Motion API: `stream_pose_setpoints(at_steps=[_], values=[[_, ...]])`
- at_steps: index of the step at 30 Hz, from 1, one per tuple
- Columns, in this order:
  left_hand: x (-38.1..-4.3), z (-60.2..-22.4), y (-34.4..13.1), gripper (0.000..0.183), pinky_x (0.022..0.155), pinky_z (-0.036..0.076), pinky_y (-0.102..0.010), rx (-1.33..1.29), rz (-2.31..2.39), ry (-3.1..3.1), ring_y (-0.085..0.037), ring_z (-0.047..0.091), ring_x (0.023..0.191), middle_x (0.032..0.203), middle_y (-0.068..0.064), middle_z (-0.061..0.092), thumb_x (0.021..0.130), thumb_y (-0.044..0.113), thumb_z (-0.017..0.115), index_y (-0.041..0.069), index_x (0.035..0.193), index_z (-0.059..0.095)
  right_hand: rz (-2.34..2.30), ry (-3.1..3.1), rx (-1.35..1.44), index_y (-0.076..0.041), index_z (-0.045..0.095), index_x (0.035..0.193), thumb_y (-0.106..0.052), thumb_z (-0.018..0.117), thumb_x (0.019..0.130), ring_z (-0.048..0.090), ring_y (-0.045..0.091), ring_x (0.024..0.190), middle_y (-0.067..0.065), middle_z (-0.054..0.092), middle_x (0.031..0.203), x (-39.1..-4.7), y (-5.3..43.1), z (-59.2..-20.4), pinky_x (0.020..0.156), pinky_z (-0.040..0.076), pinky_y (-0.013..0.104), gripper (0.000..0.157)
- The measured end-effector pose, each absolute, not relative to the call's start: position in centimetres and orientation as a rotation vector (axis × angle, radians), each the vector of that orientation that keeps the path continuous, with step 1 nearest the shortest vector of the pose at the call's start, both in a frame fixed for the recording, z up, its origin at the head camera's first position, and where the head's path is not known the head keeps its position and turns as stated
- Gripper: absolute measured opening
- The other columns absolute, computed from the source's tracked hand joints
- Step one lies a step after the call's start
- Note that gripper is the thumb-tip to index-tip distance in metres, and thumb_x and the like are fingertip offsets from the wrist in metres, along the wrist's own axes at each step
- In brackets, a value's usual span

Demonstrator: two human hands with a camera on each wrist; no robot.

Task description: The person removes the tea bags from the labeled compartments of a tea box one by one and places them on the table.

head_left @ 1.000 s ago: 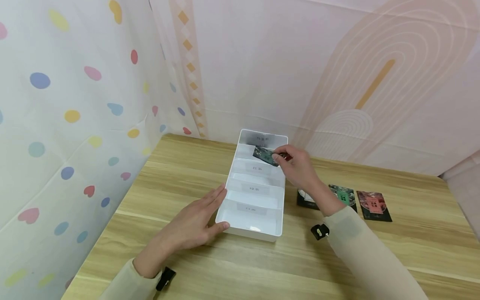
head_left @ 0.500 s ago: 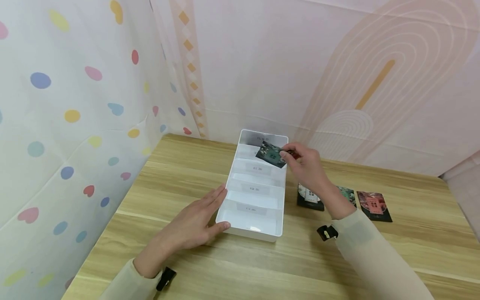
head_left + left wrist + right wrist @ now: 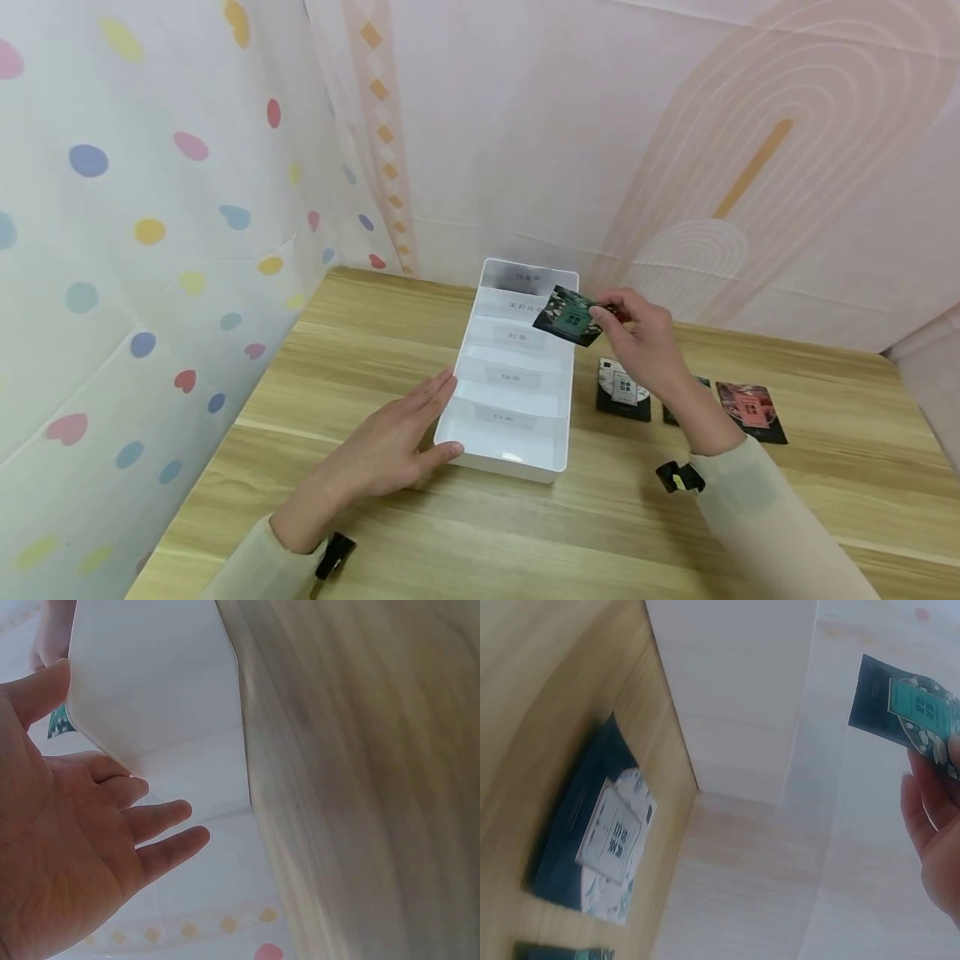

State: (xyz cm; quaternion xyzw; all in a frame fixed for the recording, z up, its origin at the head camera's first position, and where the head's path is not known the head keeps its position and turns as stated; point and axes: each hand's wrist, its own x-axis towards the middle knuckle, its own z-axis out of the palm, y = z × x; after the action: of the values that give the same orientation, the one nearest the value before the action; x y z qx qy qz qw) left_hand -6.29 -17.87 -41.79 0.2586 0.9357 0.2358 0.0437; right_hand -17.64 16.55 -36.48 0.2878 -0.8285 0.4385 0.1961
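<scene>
My right hand (image 3: 641,342) pinches a dark sachet with a teal label (image 3: 568,317) by its right edge, above the right rim of the white divided box (image 3: 517,471). In the right wrist view the same teal-label sachet (image 3: 900,705) is held up between thumb and fingers. My left hand (image 3: 382,442) lies against the box's near left corner, fingers extended along its side and thumb at the front rim. Seen from the left wrist, the fingers (image 3: 161,859) are straight and spread beside the box wall (image 3: 157,690).
On the wooden table (image 3: 615,533), right of the box, lie a white-label sachet (image 3: 624,390), a green sachet (image 3: 705,382) partly hidden by my right wrist, and a red-label sachet (image 3: 750,412). Printed labels mark the box compartments. Patterned curtains (image 3: 510,125) stand behind and at left.
My right hand has moved right with the teal-label sachet, from over the upper compartments to the box's right rim. The left hand stays at the box corner.
</scene>
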Motion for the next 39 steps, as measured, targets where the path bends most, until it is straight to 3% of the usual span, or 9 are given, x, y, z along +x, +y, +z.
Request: stream_pose_setpoints(at_steps=[8,12,18,39], values=[[-6.2,-41.7,-17.8,0.086,0.119,0.036,-0.057,0.797,0.733,2.859,-0.036,0.03,0.155,0.173,-0.012,0.02,0.104,0.052,0.059,0.001,0.165,0.025,1.269,-2.327,0.733,0.006,0.069,0.105,0.008,0.067,0.098,0.056,0.007,0.079,0.014,0.071,0.093,-16.0,18.2,-36.5,0.067,0.044,0.017,0.007],[-6.3,-41.8,-17.8,0.087,0.119,0.036,-0.057,0.802,0.731,2.86,-0.037,0.029,0.155,0.173,-0.013,0.02,0.104,0.052,0.059,0.0,0.165,0.025,1.289,-2.337,0.672,0.006,0.071,0.105,0.007,0.067,0.098,0.053,0.007,0.075,0.012,0.07,0.09,-15.2,18.9,-36.6,0.064,0.041,0.018,0.007],[-6.3,-41.7,-17.8,0.087,0.119,0.036,-0.057,0.799,0.734,2.859,-0.036,0.029,0.155,0.173,-0.013,0.021,0.104,0.051,0.06,0.001,0.165,0.024,1.267,-2.357,0.613,0.004,0.072,0.104,0.007,0.068,0.098,0.055,0.004,0.081,0.012,0.071,0.094,-14.0,19.7,-36.4,0.069,0.042,0.016,0.009],[-6.4,-41.9,-17.8,0.087,0.119,0.036,-0.057,0.802,0.73,2.863,-0.037,0.03,0.155,0.173,-0.013,0.021,0.104,0.053,0.059,0.001,0.165,0.025,1.201,-2.409,0.622,0.001,0.073,0.103,0.011,0.069,0.095,0.058,0.002,0.081,0.013,0.072,0.095,-11.2,22.4,-38.2,0.068,0.046,0.016,0.013]])
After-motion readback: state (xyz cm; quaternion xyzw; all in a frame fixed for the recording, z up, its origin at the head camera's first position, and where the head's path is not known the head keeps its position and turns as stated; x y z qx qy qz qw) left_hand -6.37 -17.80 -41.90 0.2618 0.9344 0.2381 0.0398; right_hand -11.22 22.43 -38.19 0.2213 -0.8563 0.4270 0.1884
